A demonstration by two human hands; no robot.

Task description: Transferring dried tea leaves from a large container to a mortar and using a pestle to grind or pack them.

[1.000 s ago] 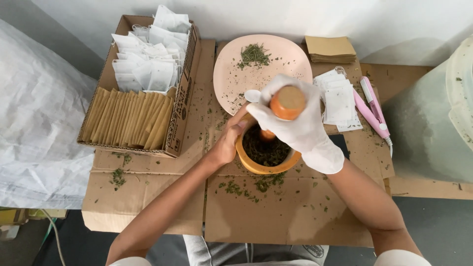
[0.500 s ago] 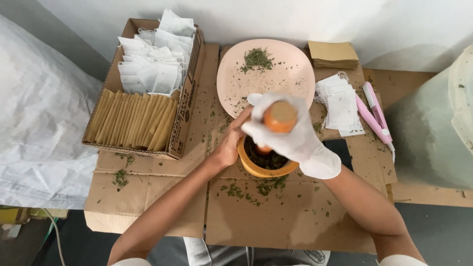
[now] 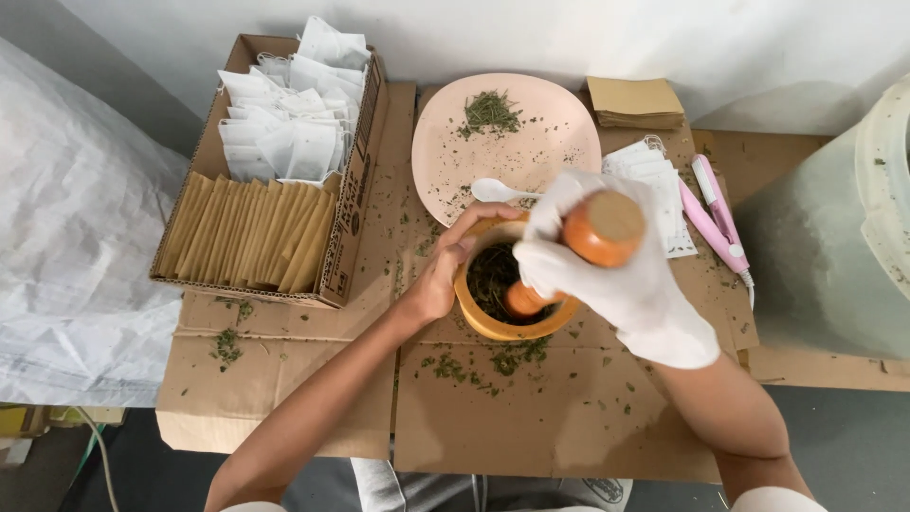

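Observation:
A wooden mortar [image 3: 488, 325] with dark green dried herbs [image 3: 493, 277] inside stands in the middle of a cardboard-covered table. My right hand [image 3: 616, 284], in a white glove, grips an orange-brown wooden pestle [image 3: 588, 237] whose lower end rests in the herbs. My bare left hand [image 3: 453, 267] cups the mortar's left rim and steadies it.
A pink plate [image 3: 445, 152] with herb crumbs and a white spoon [image 3: 493, 192] lies behind the mortar. At the left, a cardboard box [image 3: 346, 237] holds white sachets and brown envelopes. A pink sealer tool [image 3: 713, 213], brown envelopes [image 3: 635, 101], a pale tub [image 3: 834, 228] are at right.
The pestle's top has swung to the right and tilted, with my gloved hand moving along; the left hand stays on the mortar's rim.

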